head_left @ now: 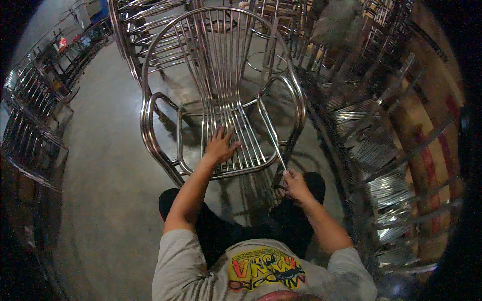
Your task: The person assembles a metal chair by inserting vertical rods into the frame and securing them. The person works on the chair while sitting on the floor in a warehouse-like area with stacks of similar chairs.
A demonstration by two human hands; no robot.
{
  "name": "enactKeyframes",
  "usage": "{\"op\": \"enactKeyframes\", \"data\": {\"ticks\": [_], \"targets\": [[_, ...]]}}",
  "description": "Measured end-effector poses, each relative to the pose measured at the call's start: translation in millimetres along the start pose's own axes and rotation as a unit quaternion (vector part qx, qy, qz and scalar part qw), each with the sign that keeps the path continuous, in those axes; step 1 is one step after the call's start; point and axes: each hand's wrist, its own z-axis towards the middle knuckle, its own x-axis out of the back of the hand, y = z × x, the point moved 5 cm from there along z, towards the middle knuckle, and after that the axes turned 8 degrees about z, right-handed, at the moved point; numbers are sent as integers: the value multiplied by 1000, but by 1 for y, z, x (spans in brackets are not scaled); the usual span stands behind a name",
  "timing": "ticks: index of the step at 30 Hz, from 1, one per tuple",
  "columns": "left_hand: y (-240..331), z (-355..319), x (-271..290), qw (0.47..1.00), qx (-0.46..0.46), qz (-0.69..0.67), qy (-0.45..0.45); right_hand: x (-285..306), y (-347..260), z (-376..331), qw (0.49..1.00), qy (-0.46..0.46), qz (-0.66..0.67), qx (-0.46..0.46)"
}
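In front of me stands a shiny metal tube chair frame point(217, 175) with a rounded back, looped armrests and thin bars for back and seat. My left hand point(220, 146) lies over the seat bars with its fingers spread, apparently resting on them. At the seat's front right corner, my right hand point(296, 185) is closed around the near end of a thin, straight metal rod point(279, 154). The rod points away from me, past the right side of the seat. Its far end merges visually with the armrest, so I cannot tell whether it touches the frame.
More metal frames point(150, 30) are stacked behind the chair, and others point(32, 135) line the left side. Bundled shiny metal bars point(394, 200) fill racks on the right, beside brown boards point(427, 135). Grey concrete floor point(105, 175) extends to the left.
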Motion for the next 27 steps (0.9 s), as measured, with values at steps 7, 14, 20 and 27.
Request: {"op": "enactKeyframes", "data": {"ticks": [7, 14, 20, 27], "targets": [[3, -3, -14, 999, 14, 33, -38, 16, -16, 35, 995, -5, -102, 2], [4, -6, -8, 1000, 11, 24, -16, 4, -27, 68, 997, -49, -33, -45], [3, -7, -9, 1000, 5, 9, 2, 0, -35, 71, 997, -17, -13, -73], [5, -7, -7, 1000, 5, 28, 6, -2, -22, 108, 998, -30, -51, -8]]}}
